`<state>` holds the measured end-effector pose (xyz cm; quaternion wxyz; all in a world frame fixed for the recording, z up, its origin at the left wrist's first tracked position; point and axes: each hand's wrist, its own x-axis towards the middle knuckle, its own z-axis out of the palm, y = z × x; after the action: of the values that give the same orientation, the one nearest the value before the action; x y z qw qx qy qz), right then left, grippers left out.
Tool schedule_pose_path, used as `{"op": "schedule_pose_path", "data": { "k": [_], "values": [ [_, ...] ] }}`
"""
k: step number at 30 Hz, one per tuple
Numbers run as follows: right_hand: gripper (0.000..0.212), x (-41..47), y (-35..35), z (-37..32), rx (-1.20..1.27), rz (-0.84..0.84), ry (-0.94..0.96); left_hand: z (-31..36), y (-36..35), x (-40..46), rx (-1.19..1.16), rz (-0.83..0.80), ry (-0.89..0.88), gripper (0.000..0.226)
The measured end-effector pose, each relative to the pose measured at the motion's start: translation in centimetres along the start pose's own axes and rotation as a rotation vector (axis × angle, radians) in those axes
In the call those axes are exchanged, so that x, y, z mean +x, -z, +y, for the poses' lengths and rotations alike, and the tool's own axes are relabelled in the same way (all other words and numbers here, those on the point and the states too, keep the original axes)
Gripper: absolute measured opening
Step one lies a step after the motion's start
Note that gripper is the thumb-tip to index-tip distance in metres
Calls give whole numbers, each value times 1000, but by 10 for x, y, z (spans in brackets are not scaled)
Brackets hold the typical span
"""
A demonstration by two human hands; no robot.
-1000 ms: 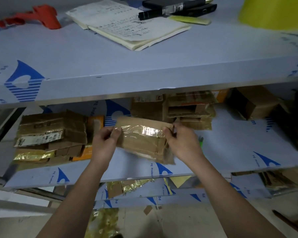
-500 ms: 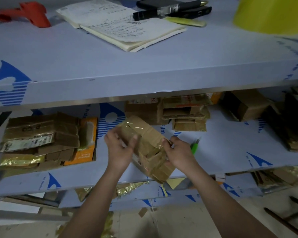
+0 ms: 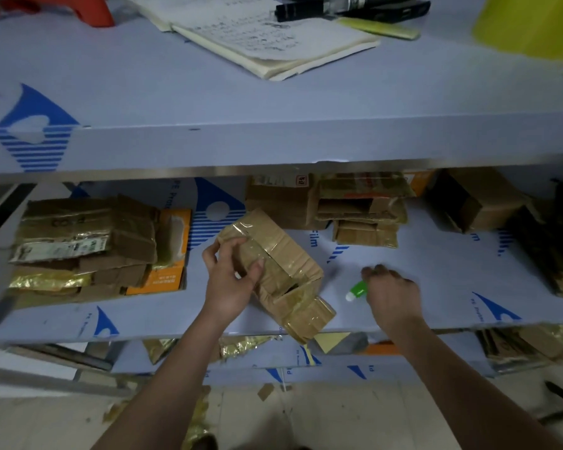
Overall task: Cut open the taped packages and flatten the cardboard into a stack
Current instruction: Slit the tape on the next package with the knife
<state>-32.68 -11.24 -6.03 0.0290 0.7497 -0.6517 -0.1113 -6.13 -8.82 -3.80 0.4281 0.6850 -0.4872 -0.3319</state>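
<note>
Overhanging shelf [image 3: 403,316] edge, taped package [image 3: 286,264]

We see a brown package [image 3: 275,271] under glossy clear tape, a green-and-white cutter [image 3: 356,290], perhaps, and a pale blue shelf [image 3: 436,274] with dark blue logos.

The right hand [image 3: 391,293] was smeared with motion and covered most of the green cutter [image 3: 357,290]; whether its grip had closed, I couldn't tell. The yellow object [image 3: 530,24] ran off the top edge.
</note>
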Motion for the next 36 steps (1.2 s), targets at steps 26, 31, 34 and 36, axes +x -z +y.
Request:
{"op": "schedule_pose_path", "data": {
  "k": [26, 31, 34, 36],
  "values": [
    [11, 17, 69, -97, 1503, 352, 162, -2, -26, 5, 21, -35, -56, 58],
    [11, 19, 65, -99, 1421, 387, 176, -13, -29, 6, -21, -1, -64, 52],
    [6, 22, 61, -100, 1349, 389, 230, -17, -30, 8, -12, -13, -82, 48],
    [8, 24, 59, -101, 1297, 398, 258, -19, -31, 9, -11, -11, -97, 47]
  ]
}}
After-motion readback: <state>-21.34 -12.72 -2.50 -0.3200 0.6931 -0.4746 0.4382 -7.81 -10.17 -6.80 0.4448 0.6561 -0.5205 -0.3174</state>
